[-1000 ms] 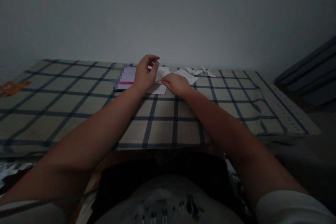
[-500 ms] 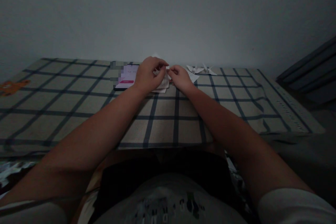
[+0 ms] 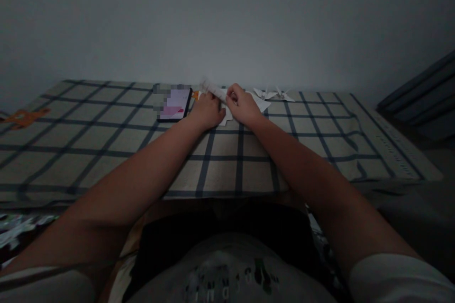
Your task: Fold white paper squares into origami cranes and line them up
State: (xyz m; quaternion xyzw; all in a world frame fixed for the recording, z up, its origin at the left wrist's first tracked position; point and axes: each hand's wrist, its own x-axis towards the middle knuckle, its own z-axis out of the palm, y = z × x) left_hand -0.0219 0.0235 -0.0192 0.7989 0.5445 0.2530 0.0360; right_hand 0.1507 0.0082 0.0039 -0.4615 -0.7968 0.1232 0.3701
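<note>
My left hand (image 3: 208, 110) and my right hand (image 3: 242, 104) meet at the far side of a checked tablecloth (image 3: 106, 142). Both pinch a small piece of white folded paper (image 3: 215, 89) that is lifted a little off the cloth and blurred by motion. More white paper (image 3: 225, 118) lies flat under the hands. A phone (image 3: 175, 104) with a lit pink and white screen lies just left of my left hand.
Two folded white paper cranes (image 3: 273, 94) sit to the right of my right hand, near the wall. An orange shape (image 3: 22, 116) lies at the cloth's far left. A dark object (image 3: 419, 99) stands at the right edge.
My left hand dropped from above the paper and drew back toward me. My right hand rose and closed on the folded paper, which now sits lifted between both hands.
</note>
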